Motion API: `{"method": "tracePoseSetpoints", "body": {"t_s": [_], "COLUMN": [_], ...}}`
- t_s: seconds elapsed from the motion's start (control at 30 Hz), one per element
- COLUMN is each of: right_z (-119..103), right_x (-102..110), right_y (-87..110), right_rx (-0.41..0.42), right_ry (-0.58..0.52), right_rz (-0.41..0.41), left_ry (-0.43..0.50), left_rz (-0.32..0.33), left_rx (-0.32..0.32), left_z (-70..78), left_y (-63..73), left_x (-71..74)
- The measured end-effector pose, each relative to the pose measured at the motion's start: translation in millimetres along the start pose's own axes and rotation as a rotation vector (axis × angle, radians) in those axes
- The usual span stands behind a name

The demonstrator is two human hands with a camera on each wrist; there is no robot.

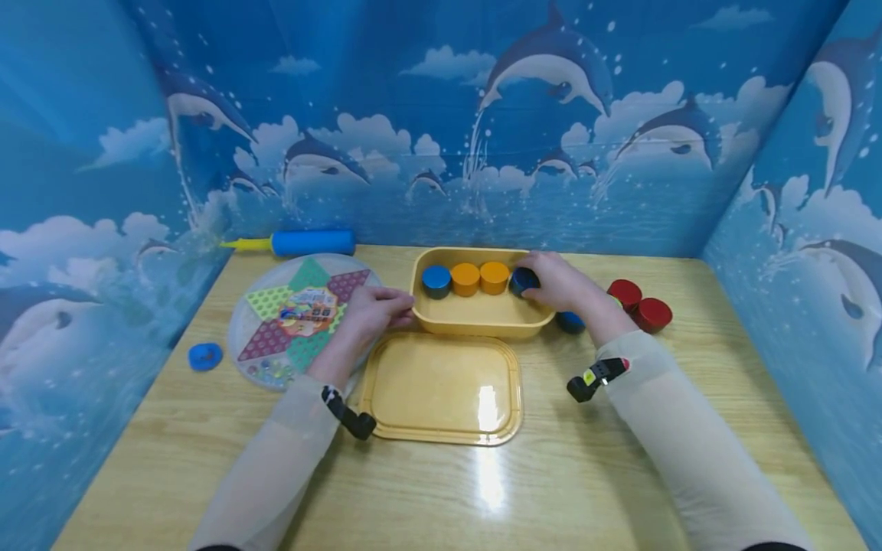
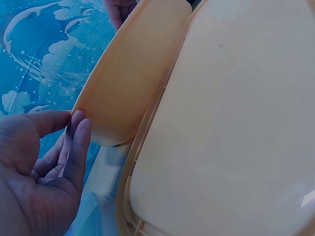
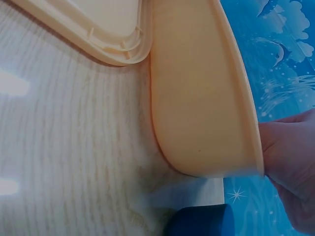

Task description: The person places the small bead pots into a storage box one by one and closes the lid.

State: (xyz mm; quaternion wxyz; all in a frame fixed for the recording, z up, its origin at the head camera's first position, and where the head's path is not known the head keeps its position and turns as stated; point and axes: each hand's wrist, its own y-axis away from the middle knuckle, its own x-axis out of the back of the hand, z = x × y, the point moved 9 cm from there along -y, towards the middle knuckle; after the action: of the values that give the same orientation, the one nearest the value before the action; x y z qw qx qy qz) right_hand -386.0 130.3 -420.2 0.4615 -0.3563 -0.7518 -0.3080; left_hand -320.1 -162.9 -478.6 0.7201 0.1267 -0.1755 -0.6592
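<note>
A yellow plastic container (image 1: 475,330) stands near the back of the table. Inside, along its far side, sit a blue round block (image 1: 436,282) and two orange ones, the left (image 1: 465,280) and the right (image 1: 494,278). My left hand (image 1: 368,315) pinches the container's left rim between thumb and fingers, plain in the left wrist view. At the right end my right hand (image 1: 556,282) reaches over the rim, its fingers round a dark blue round block (image 1: 524,282). In the right wrist view the container wall hides those fingertips.
The yellow lid (image 1: 441,386) lies in front of the container. Right of it are a blue block (image 1: 570,322), two red blocks (image 1: 653,314) and something green, partly hidden. To the left lie a star-patterned round game board (image 1: 306,314), a blue pump (image 1: 313,242) and a small blue piece (image 1: 204,357).
</note>
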Motion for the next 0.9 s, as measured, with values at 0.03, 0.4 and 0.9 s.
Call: {"method": "tracePoseSetpoints", "body": {"t_s": [0.03,0.4,0.9], "right_z": [0.2,0.2,18.6], "right_x": [0.1,9.9,38.1], "right_y": [0.3,13.3,81.4], "right_rx": [0.003,0.039,-0.085], "right_ry": [0.000,-0.100,-0.224], "right_rz": [0.005,0.156,0.335], "left_ry": [-0.003,0.003,-0.018], "left_rz": [0.000,0.003,-0.003], "left_rx": [-0.001,0.000,-0.004], "left_z": [0.1,-1.1,1.9], "left_y": [-0.1,-1.0,1.0], "left_x": [-0.2,0.0,-1.2]}}
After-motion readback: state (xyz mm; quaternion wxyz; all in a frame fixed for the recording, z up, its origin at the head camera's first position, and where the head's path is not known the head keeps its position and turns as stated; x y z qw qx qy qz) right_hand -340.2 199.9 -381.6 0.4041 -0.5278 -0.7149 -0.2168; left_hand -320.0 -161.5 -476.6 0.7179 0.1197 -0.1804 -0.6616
